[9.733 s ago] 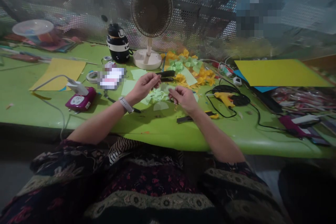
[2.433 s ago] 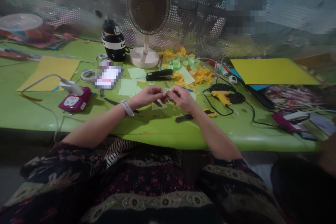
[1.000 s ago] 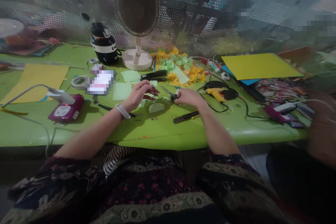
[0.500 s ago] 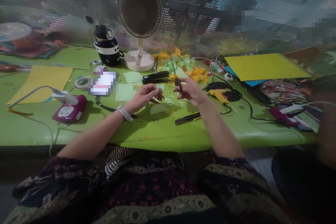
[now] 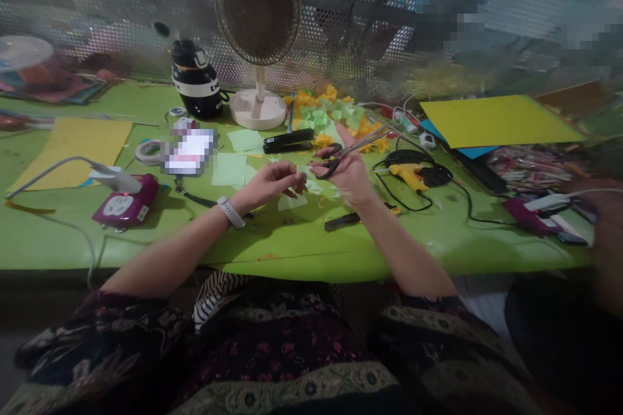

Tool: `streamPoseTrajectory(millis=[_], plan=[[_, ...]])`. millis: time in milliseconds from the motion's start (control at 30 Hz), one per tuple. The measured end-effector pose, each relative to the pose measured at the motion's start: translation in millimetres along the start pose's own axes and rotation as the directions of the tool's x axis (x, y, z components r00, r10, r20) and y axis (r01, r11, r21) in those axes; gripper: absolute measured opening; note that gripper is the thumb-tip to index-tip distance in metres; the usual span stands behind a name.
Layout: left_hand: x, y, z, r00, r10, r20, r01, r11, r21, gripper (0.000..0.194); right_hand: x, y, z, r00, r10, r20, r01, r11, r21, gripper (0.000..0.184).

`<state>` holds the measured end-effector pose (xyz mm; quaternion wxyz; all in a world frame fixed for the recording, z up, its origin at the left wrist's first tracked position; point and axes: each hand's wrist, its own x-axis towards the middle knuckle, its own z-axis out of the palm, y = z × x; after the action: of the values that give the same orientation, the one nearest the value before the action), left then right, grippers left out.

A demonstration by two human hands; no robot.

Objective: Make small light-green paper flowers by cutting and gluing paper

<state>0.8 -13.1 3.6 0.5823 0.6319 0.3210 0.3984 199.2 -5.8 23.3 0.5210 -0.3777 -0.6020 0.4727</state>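
Table, green, is the work surface; read positions with the hands at dial centre and twelve o'clock directed away from the person. The fan stands at eleven; a draught from it could scatter loose paper, though whether it is running cannot be told. The yellow sheet lies between two and three. The flask stands upright at ten; a knock could tip it. The right hand grasps the scissors by the handles, fingers only loosely hooked, blades pointing to two; a slack hold could let them drop. The left hand is loosely curled; whether its fingertips pinch a scrap cannot be told. The cutter lies at four, beneath the right wrist; lowering the forearm could press on it, and its blade state is unclear. The glue gun rests at three; a snagged cord could drag it. The half-disc, pale green, lies at seven, below the left fingertips; careless contact could crease it.
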Motion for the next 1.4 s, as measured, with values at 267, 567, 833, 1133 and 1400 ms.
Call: streamPoseTrajectory(millis=[267,567,833,1133,1400], plan=[[1,-4,3.2,0.991,-0.070,-0.112,0.066,0.997,-0.034,0.037,-5,7,7,0.997,-0.046,-0.062,0.045,0.999,-0.026,0.093],[4,-2,-3.2,0.982,-0.071,-0.172,0.061,0.996,-0.066,0.034,0,5,-1,0.994,-0.048,-0.093,0.033,0.987,-0.160,0.074],[5,8,-10.1,0.955,-0.073,-0.287,0.037,0.991,-0.130,0.034,2,-3,-9,0.967,0.209,0.147,-0.168,0.954,-0.247,0.072],[6,6,-17.6,0.951,-0.013,-0.309,-0.039,0.986,-0.164,0.037,-3,-14,-8,0.871,0.324,0.369,-0.152,0.893,-0.424,0.050],[7,5,-16.2,0.957,-0.011,-0.290,-0.043,0.983,-0.178,0.033,-5,-13,-5,0.862,0.329,0.385,-0.159,0.898,-0.410,0.047]])
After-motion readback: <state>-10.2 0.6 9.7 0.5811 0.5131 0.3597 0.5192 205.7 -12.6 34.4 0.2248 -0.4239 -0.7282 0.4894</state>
